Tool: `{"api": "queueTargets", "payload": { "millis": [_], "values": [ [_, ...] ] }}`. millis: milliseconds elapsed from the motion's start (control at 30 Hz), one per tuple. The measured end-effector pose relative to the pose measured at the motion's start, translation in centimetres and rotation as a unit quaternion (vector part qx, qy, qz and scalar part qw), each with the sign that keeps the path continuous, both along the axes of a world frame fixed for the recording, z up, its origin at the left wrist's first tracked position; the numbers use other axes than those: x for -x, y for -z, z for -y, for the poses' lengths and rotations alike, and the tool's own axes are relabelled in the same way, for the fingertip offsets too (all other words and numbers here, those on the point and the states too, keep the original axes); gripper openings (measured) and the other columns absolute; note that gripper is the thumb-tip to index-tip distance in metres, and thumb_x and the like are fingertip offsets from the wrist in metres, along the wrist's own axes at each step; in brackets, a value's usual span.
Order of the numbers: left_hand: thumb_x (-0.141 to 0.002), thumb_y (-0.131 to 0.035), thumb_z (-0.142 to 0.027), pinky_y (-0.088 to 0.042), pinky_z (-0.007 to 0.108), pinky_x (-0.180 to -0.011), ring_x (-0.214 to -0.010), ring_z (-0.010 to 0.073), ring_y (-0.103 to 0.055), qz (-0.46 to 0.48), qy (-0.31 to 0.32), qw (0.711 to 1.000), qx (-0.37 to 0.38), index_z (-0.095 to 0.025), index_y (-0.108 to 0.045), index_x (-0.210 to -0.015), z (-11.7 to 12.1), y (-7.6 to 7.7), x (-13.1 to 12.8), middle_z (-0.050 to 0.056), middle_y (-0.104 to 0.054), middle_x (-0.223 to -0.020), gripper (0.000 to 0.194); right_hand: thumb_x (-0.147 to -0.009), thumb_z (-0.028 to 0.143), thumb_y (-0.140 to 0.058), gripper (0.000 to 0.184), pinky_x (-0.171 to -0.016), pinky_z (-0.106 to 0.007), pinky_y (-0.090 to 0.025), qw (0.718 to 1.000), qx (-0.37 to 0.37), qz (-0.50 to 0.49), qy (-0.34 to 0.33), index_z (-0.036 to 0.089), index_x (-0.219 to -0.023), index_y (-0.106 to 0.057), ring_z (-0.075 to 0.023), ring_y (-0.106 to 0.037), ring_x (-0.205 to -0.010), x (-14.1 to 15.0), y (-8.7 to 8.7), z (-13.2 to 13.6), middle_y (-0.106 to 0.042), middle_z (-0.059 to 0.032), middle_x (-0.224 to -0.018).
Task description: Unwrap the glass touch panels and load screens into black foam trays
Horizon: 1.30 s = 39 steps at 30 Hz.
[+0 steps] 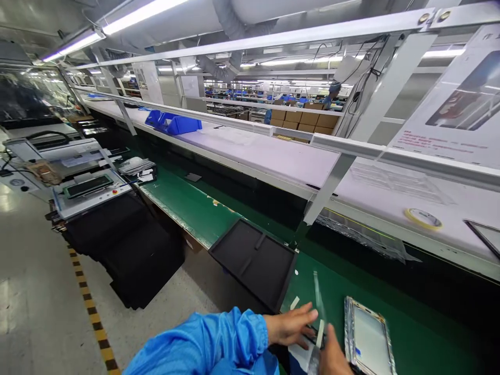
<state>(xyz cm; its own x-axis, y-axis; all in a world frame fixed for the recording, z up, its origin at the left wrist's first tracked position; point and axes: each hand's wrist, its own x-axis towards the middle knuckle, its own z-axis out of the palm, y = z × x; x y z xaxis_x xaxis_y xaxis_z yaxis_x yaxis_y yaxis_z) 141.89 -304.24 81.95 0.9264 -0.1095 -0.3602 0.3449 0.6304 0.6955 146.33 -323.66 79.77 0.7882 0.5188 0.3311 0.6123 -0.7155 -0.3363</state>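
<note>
At the lower edge of the head view my left hand reaches in from a blue sleeve, its fingers stretched out and apart. Facing it, my right hand is partly cut off by the bottom edge; its grip is hidden and blurred. Between the hands are a white strip and a piece of clear plastic film, with a dark part behind the left fingers. A blurred translucent strip stands just above them. Right of my right hand lies a stack of tablet-like framed panels with silvery edges.
A black tray overhangs the green bench left of my hands. Paper bits lie nearby. On the white shelf are blue bins and a tape roll. A slanted post rises ahead. A machine stands left.
</note>
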Motion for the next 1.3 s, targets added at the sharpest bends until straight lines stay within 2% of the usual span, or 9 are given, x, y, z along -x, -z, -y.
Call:
{"api": "queueTargets", "payload": {
  "millis": [133,267,400,633,700,800,900,1100,1300],
  "values": [
    [-0.078,-0.072,-0.063,-0.051,0.038,-0.081,-0.085,0.0239,-0.069,0.02,-0.04,0.996,0.075,-0.016,-0.059,-0.129,-1.2,0.3,0.3,0.016,-0.07,-0.112,0.071,-0.084,0.047,-0.06,0.082,-0.091,-0.059,-0.057,0.985,-0.057,0.067,-0.148,0.051,-0.156,-0.02,-0.0412,-0.065,-0.116,3.4,1.0,-4.8,-0.06,-0.0047,-0.142],
    [-0.089,-0.059,-0.06,-0.048,0.032,-0.067,-0.065,0.02,-0.064,0.016,0.049,0.99,0.128,-0.009,-0.064,-0.123,-5.1,0.6,2.3,0.013,-0.071,-0.089,0.061,-0.075,0.054,-0.074,0.087,-0.089,-0.059,-0.058,0.961,-0.062,0.075,-0.257,0.057,-0.15,-0.031,-0.0424,-0.063,-0.115,3.7,0.0,-5.8,-0.058,-0.005,-0.143],
    [-0.093,-0.054,-0.057,-0.048,0.035,-0.076,-0.072,0.0216,-0.066,0.033,0.089,0.985,0.146,-0.012,-0.059,-0.133,-7.5,0.7,4.4,0.012,-0.071,-0.093,0.06,-0.072,0.043,-0.08,0.084,-0.094,-0.055,-0.056,0.96,-0.061,0.023,-0.271,0.051,-0.147,-0.044,-0.0415,-0.06,-0.119,4.7,-1.0,-6.5,-0.054,-0.0091,-0.144],
    [-0.086,-0.06,-0.066,-0.046,0.032,-0.067,-0.069,0.0213,-0.064,0.067,0.116,0.977,0.167,-0.013,-0.042,-0.148,-10.1,2.0,6.4,0.011,-0.069,-0.091,0.084,-0.083,0.04,-0.071,0.036,-0.087,-0.041,-0.059,0.943,-0.06,-0.035,-0.325,0.034,-0.119,-0.069,-0.0301,-0.063,-0.112,7.4,-3.5,-9.9,-0.063,-0.0101,-0.122],
    [-0.083,-0.06,-0.07,-0.047,0.033,-0.065,-0.071,0.0223,-0.065,0.079,0.141,0.972,0.17,-0.015,-0.033,-0.153,-10.5,2.5,6.7,0.016,-0.07,-0.101,0.092,-0.09,0.038,-0.065,0.015,-0.079,-0.034,-0.059,0.94,-0.044,-0.036,-0.337,0.026,-0.099,-0.069,-0.0253,-0.065,-0.103,8.1,-4.1,-10.4,-0.065,-0.0087,-0.106],
    [-0.078,-0.061,-0.076,-0.049,0.035,-0.066,-0.078,0.024,-0.067,0.083,0.162,0.97,0.16,-0.02,-0.021,-0.158,-10.8,2.7,7.4,0.021,-0.067,-0.118,0.105,-0.097,0.031,-0.055,0.013,-0.073,-0.028,-0.056,0.934,-0.007,-0.016,-0.358,0.022,-0.089,-0.062,-0.02,-0.067,-0.092,8.9,-4.4,-10.6,-0.065,-0.0065,-0.097],
    [-0.069,-0.072,-0.076,-0.05,0.034,-0.071,-0.085,0.023,-0.068,0.081,0.176,0.972,0.132,-0.026,-0.022,-0.158,-10.7,2.2,8.2,0.019,-0.068,-0.121,0.114,-0.101,0.027,-0.046,0.014,-0.063,-0.023,-0.052,0.933,-0.012,0.003,-0.359,0.022,-0.092,-0.056,-0.0148,-0.067,-0.074,9.4,-4.2,-10.1,-0.066,-0.0032,-0.085],
    [-0.041,-0.1,-0.027,-0.047,0.036,-0.093,-0.105,0.022,-0.067,0.152,0.273,0.949,0.03,-0.031,-0.036,-0.152,-10.3,0.6,8.1,0.004,-0.071,-0.112,0.128,-0.104,0.025,-0.04,0.014,-0.054,-0.021,-0.045,0.963,-0.017,-0.041,-0.267,0.023,-0.094,-0.048,-0.0123,-0.066,-0.062,10.0,-5.7,-9.9,-0.067,0.0011,-0.076],
    [-0.039,-0.099,-0.039,-0.051,0.042,-0.093,-0.089,0.0258,-0.068,0.201,0.35,0.896,-0.186,-0.017,-0.072,-0.1,-11.1,-1.8,6.4,-0.001,-0.07,-0.084,0.07,-0.104,0.024,-0.038,0.017,-0.052,-0.024,-0.038,0.955,0.011,0.128,-0.269,0.022,-0.09,-0.049,-0.0134,-0.061,-0.059,9.1,-9.4,-11.0,-0.059,-0.0001,-0.075]
  ]
}}
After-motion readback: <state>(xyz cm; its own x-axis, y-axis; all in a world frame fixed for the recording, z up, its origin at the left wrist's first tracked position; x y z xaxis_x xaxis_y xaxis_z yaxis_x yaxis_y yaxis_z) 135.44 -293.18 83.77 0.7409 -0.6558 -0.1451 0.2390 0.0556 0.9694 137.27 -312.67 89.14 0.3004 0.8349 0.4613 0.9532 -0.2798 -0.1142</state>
